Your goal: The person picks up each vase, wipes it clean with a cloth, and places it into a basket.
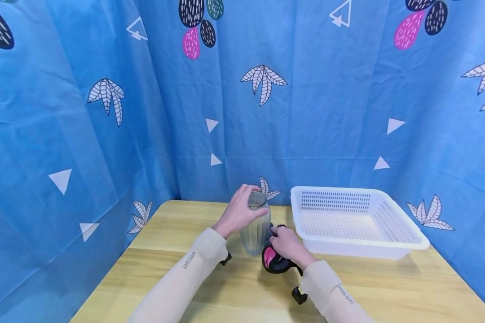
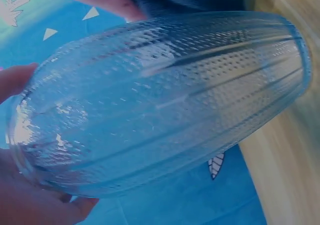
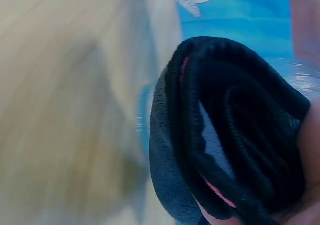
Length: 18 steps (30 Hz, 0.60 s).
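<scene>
A clear ribbed glass vase stands roughly upright over the wooden table, left of the basket; whether its base touches the wood I cannot tell. My left hand grips it round the upper end, thumb and fingers on opposite sides. In the left wrist view, the textured glass fills most of the picture. My right hand holds a folded dark cloth with black edging and a pink patch, close against the vase's right side. Seen from the right wrist, the bunched cloth hides part of the glass behind it.
A white perforated plastic basket sits on the right of the table, just beyond my right hand. Light wood tabletop extends to the left and front. Blue patterned curtain hangs behind and at both sides.
</scene>
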Tool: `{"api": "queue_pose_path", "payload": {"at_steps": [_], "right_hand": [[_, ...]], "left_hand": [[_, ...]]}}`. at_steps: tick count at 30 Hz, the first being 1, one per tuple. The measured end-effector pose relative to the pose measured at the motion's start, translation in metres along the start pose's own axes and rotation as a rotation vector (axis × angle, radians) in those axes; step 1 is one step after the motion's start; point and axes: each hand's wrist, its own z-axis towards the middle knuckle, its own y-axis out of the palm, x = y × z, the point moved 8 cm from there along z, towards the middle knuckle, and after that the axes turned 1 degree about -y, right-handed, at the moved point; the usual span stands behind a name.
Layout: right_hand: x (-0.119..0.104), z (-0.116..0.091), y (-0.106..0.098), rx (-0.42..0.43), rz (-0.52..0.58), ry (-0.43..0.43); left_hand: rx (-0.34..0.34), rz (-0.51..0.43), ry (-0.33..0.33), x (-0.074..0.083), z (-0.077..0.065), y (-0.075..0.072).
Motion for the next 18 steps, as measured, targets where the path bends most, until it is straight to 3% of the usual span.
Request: {"api": "queue_pose_path", "payload": {"at_steps": [7, 12, 18], "right_hand": [[-0.022, 0.002, -0.041, 0.077, 0.037, -0.036], [-0.036, 0.005, -0.065, 0.155, 0.001, -0.088], [-0.053, 0.003, -0.075, 0.241, -0.027, -0.157]], "left_hand": [[-0.032, 0.027, -0.012, 0.004, 0.001, -0.003], [-0.090, 0.014, -0.018, 0.007, 0.002, -0.001], [-0.102, 0.029, -0.004, 0.009, 0.003, 0.002]]}}
